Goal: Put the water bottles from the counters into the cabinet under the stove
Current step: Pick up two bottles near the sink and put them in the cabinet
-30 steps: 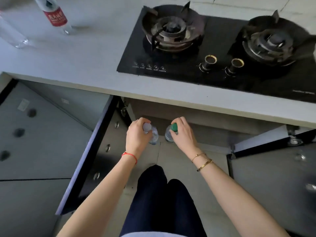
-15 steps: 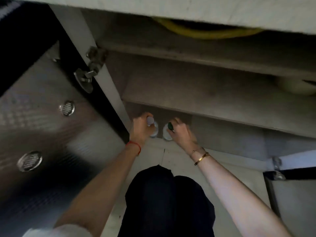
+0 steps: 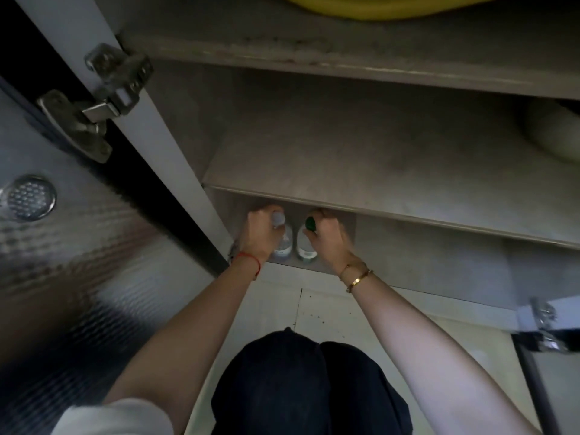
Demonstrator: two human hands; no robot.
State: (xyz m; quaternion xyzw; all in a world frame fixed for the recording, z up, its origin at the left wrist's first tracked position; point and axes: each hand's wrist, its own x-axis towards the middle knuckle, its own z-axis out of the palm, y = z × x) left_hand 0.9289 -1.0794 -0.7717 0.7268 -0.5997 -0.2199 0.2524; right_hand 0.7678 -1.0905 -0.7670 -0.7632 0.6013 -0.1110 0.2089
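— Reporting grip: how do the hands stand?

— My left hand [image 3: 262, 233] curls round the neck of the white-capped bottle [image 3: 281, 238]; my right hand [image 3: 326, 237] curls round the neck of the green-capped bottle [image 3: 306, 241]. Both bottles stand upright, long axes vertical, just beside each other on the cabinet floor [image 3: 423, 265], directly below each grip.

— Clearances?

— Tight overhead: the shelf edge [image 3: 392, 211] lies just above my knuckles. The left side panel [image 3: 175, 146] is near my left hand. Open room lies rightward and back toward me. I judge withdrawal should run toward me, low, not upward.
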